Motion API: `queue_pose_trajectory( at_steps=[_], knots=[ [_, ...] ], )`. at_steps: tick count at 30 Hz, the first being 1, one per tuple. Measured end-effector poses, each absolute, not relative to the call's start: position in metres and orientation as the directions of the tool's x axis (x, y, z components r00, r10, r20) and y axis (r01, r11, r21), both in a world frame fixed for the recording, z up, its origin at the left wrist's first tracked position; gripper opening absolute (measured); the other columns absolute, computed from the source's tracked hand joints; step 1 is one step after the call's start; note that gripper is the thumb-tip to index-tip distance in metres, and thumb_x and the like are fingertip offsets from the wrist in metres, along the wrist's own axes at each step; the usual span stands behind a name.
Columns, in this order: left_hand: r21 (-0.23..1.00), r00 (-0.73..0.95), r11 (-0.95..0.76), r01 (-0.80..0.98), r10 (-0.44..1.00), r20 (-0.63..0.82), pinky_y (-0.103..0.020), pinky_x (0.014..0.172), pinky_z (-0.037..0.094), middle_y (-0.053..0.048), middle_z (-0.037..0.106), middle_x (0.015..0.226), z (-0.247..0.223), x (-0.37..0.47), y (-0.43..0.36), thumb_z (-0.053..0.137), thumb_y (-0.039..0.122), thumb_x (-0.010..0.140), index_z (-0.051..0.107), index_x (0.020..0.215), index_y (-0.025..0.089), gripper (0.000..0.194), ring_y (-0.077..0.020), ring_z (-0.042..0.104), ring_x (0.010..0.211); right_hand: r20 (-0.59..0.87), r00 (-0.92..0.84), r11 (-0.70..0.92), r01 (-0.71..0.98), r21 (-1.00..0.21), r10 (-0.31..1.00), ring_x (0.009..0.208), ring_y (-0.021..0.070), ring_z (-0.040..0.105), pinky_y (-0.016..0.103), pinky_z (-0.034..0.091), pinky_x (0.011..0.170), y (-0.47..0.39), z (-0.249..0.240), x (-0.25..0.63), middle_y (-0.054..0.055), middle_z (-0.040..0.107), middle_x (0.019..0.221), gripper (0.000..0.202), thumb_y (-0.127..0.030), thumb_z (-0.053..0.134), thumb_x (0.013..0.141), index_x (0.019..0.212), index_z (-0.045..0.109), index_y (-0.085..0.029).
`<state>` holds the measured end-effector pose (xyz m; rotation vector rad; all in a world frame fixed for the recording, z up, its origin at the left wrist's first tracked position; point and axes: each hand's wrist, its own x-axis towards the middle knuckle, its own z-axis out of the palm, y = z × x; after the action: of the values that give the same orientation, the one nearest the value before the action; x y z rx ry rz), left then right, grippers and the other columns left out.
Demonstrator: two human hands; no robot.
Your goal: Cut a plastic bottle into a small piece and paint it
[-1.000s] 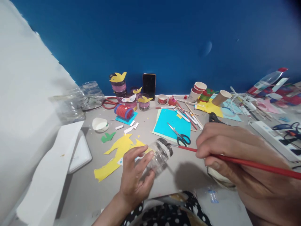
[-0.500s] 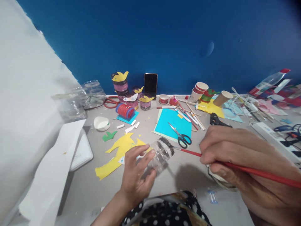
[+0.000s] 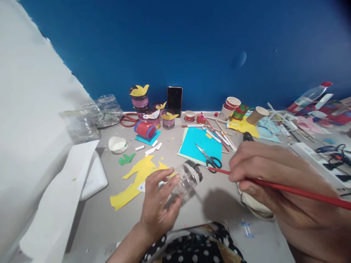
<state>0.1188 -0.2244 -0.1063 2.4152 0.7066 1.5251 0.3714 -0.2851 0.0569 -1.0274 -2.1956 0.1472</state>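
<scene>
A clear, ridged cut plastic bottle piece (image 3: 184, 186) with black paint around one end is held tilted by my left hand (image 3: 160, 199), thumb and fingers round its near end. My right hand (image 3: 263, 179) pinches a thin red-handled paintbrush (image 3: 221, 171). The brush tip meets the black-painted end of the bottle piece. Just beyond it, scissors (image 3: 210, 159) with black handles lie on turquoise paper (image 3: 192, 142). Yellow paper scraps (image 3: 137, 182) lie left of the bottle piece. A pale rounded object (image 3: 256, 206) is partly hidden below my right hand.
Along the blue wall stand painted bottle pieces with yellow paper birds (image 3: 139, 95), a phone (image 3: 174, 100) and stacked paper cups (image 3: 231, 104). Markers (image 3: 212, 134) lie mid-table. A white power strip (image 3: 315, 160) is at right; white paper (image 3: 60, 193) and clear bottle pieces (image 3: 85, 120) are at left.
My right hand and the paintbrush have shifted slightly up and left, the brush tip moving along the black-painted end. My left hand holds the bottle piece nearly still.
</scene>
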Motion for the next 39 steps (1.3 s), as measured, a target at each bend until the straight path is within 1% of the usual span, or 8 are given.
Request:
queue_pose_trajectory(
  at_steps=[5, 15, 21, 25, 29, 32, 35, 39],
  knots=[
    [0.412, 0.355, -0.861, 0.298, 0.501, 0.789, -0.039, 0.097, 0.055, -0.014, 0.058, 0.13, -0.107, 0.118, -0.224, 0.069, 0.003, 0.085, 0.057, 0.136, 0.017, 0.054, -0.0255, 0.056, 0.12, 0.532, -0.441, 0.677, 0.607, -0.417, 0.723, 0.077, 0.0197, 0.068, 0.033, 0.052, 0.067, -0.285, 0.053, 0.373, 0.004, 0.07, 0.084, 0.002, -0.021, 0.063, 0.097, 0.096, 0.065, -0.022],
    [0.414, 0.361, -0.857, 0.307, 0.507, 0.783, -0.041, 0.096, 0.056, -0.014, 0.058, 0.13, -0.107, 0.118, -0.225, 0.068, 0.003, 0.085, 0.057, 0.136, 0.019, 0.054, -0.026, 0.057, 0.119, 0.556, -0.442, 0.687, 0.623, -0.374, 0.703, 0.078, 0.0219, 0.072, 0.033, 0.056, 0.066, -0.284, 0.056, 0.372, 0.003, 0.073, 0.083, 0.007, -0.019, 0.063, 0.095, 0.097, 0.064, -0.025],
    [0.433, 0.359, -0.848, 0.306, 0.524, 0.772, -0.039, 0.096, 0.057, -0.014, 0.057, 0.131, -0.107, 0.117, -0.225, 0.067, 0.004, 0.086, 0.056, 0.138, 0.017, 0.055, -0.0258, 0.056, 0.122, 0.502, -0.454, 0.664, 0.631, -0.402, 0.736, 0.079, 0.0223, 0.071, 0.034, 0.053, 0.062, -0.293, 0.057, 0.374, 0.005, 0.072, 0.084, 0.007, -0.018, 0.061, 0.096, 0.097, 0.062, -0.024],
    [0.439, 0.361, -0.84, 0.319, 0.535, 0.764, -0.04, 0.097, 0.056, -0.014, 0.058, 0.129, -0.106, 0.117, -0.226, 0.07, 0.007, 0.085, 0.056, 0.138, 0.017, 0.055, -0.026, 0.056, 0.122, 0.524, -0.405, 0.639, 0.65, -0.412, 0.749, 0.081, 0.0224, 0.071, 0.034, 0.054, 0.064, -0.294, 0.056, 0.373, 0.005, 0.072, 0.086, 0.008, -0.016, 0.061, 0.096, 0.097, 0.063, -0.024],
    [0.435, 0.367, -0.838, 0.33, 0.538, 0.759, -0.04, 0.098, 0.056, -0.014, 0.058, 0.129, -0.104, 0.116, -0.226, 0.071, 0.008, 0.085, 0.056, 0.139, 0.017, 0.056, -0.0258, 0.057, 0.122, 0.527, -0.419, 0.654, 0.632, -0.416, 0.739, 0.08, 0.0224, 0.071, 0.035, 0.053, 0.064, -0.294, 0.055, 0.371, 0.005, 0.072, 0.086, 0.005, -0.019, 0.064, 0.095, 0.098, 0.064, -0.024],
    [0.458, 0.357, -0.829, 0.322, 0.554, 0.752, -0.041, 0.1, 0.056, -0.014, 0.058, 0.129, -0.104, 0.116, -0.226, 0.071, 0.008, 0.085, 0.057, 0.139, 0.017, 0.056, -0.026, 0.057, 0.122, 0.496, -0.426, 0.639, 0.643, -0.422, 0.757, 0.081, 0.0231, 0.071, 0.036, 0.053, 0.064, -0.301, 0.055, 0.373, 0.005, 0.072, 0.087, 0.004, -0.024, 0.06, 0.1, 0.097, 0.063, -0.025],
    [0.502, 0.336, -0.81, 0.304, 0.584, 0.739, -0.041, 0.101, 0.056, -0.013, 0.058, 0.129, -0.105, 0.117, -0.227, 0.071, 0.007, 0.085, 0.057, 0.139, 0.017, 0.057, -0.026, 0.058, 0.123, 0.487, -0.382, 0.593, 0.69, -0.415, 0.786, 0.083, 0.0223, 0.071, 0.036, 0.054, 0.071, -0.31, 0.054, 0.371, 0.005, 0.072, 0.09, 0.009, -0.029, 0.059, 0.103, 0.097, 0.064, -0.025],
    [0.502, 0.351, -0.807, 0.313, 0.589, 0.728, -0.042, 0.102, 0.056, -0.013, 0.058, 0.129, -0.104, 0.116, -0.227, 0.073, 0.009, 0.085, 0.056, 0.141, 0.018, 0.059, -0.0261, 0.058, 0.122, 0.556, -0.24, 0.519, 0.744, -0.421, 0.796, 0.085, 0.021, 0.071, 0.034, 0.054, 0.072, -0.311, 0.051, 0.36, 0.004, 0.072, 0.089, 0.014, -0.026, 0.056, 0.105, 0.093, 0.064, -0.024]
  ],
)
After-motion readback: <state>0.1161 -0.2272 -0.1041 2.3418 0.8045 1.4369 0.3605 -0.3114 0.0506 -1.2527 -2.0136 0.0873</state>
